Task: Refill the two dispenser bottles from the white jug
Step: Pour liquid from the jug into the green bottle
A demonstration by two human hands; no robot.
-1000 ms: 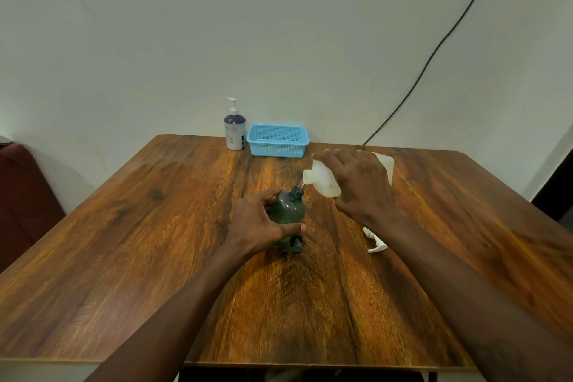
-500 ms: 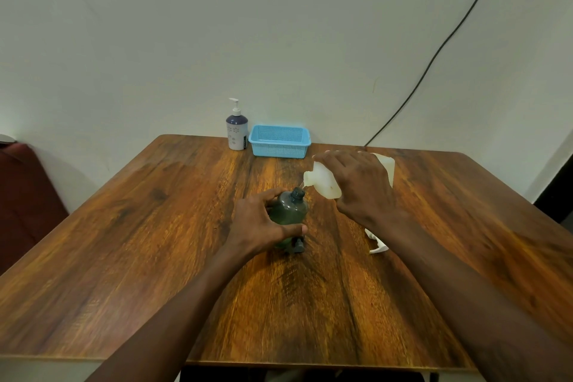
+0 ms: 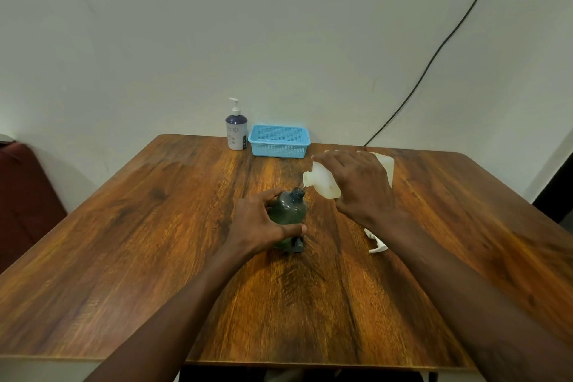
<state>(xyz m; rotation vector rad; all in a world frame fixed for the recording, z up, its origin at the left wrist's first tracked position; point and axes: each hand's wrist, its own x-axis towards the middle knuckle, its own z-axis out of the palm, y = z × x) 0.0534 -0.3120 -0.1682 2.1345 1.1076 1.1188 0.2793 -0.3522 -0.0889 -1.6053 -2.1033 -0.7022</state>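
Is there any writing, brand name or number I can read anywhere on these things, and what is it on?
No text here can be read.
Pump bottle: a dark strip down the right edge of its label carries pale lettering, too small and blurred to read.
Green bottle, white jug, blue basket: no writing shows on them.

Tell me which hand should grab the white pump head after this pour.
Right, probably. The pump head lies by the right forearm, while the left hand grips the green bottle. The right hand must first set down the jug.
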